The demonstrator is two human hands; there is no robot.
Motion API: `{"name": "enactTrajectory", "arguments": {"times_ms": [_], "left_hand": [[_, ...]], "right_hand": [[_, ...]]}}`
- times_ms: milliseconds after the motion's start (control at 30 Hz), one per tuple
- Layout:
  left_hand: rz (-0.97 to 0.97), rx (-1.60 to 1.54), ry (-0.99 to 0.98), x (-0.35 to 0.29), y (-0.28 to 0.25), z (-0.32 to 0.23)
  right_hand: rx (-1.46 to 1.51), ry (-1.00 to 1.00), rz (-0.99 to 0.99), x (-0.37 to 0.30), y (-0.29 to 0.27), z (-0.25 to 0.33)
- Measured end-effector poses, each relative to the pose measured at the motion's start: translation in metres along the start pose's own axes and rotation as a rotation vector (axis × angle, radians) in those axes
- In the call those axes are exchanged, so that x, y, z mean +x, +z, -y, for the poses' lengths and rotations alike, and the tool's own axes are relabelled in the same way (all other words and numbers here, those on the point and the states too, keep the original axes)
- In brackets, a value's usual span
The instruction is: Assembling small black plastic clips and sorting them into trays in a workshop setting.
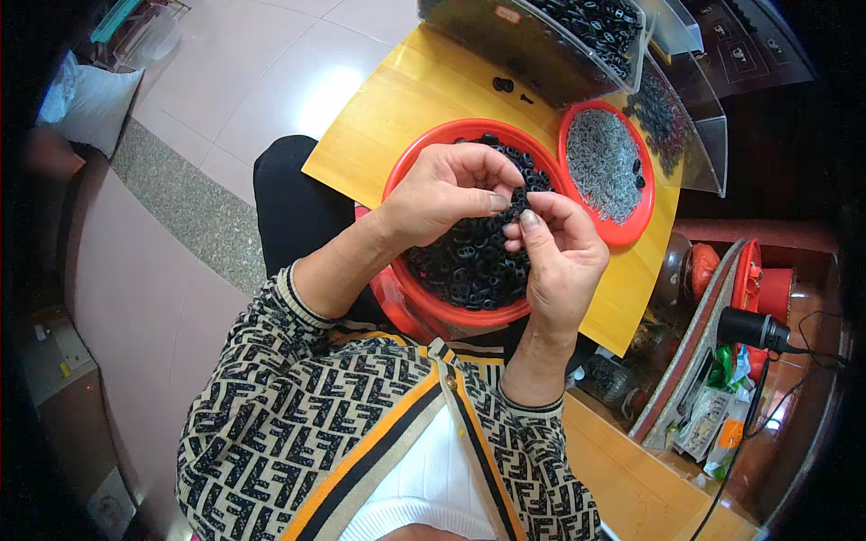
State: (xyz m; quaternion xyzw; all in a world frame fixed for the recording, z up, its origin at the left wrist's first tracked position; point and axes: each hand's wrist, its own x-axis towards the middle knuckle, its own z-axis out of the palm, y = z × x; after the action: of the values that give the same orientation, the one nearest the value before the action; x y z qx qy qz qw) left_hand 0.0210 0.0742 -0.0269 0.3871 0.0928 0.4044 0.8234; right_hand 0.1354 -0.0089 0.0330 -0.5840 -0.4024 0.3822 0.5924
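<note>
Both my hands meet over a round red basin point(393, 185) heaped with small black plastic parts point(465, 257). With thumb and bent fingers, my left hand point(451, 185) closes on a small black plastic part point(519, 200). Thumb and forefinger of my right hand point(561, 252) pinch at the same spot from the right. The fingertips cover most of the piece, so its exact kind does not show. To the right of the basin, a smaller red tray point(640, 227) holds a pile of small silvery metal pieces point(600, 162), with a few black parts at its edge.
A yellow wooden board point(379, 117) lies under the basin and tray. Clear plastic bins point(505, 54) with black parts stand at the far side. A few loose black parts point(502, 85) lie near them. At right, a black lamp-like fitting point(753, 330) with a cable hangs over a cluttered shelf.
</note>
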Motion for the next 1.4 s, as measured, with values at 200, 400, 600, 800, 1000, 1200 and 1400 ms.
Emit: {"name": "enactTrajectory", "arguments": {"times_ms": [200,400,600,800,1000,1200,1400], "left_hand": [[0.011,0.035,0.015,-0.001,0.001,-0.001],[0.018,0.084,0.018,-0.001,0.003,-0.002],[0.02,0.128,0.027,-0.003,0.005,-0.002],[0.042,0.179,0.035,-0.003,0.003,-0.002],[0.029,0.245,0.087,-0.004,0.006,0.001],[-0.052,0.254,0.133,-0.006,0.01,0.007],[-0.124,0.3,0.149,-0.007,0.014,0.008]], "right_hand": [[-0.077,-0.023,0.008,-0.002,-0.001,0.002],[-0.144,-0.01,-0.02,-0.004,0.0,0.003],[-0.154,-0.018,-0.005,-0.006,-0.001,0.003],[-0.238,-0.085,-0.008,-0.005,-0.002,-0.004],[-0.237,-0.086,-0.051,-0.004,-0.002,-0.005],[-0.196,-0.071,-0.08,-0.006,0.004,-0.007],[-0.195,-0.081,-0.07,-0.004,0.004,-0.012]]}}
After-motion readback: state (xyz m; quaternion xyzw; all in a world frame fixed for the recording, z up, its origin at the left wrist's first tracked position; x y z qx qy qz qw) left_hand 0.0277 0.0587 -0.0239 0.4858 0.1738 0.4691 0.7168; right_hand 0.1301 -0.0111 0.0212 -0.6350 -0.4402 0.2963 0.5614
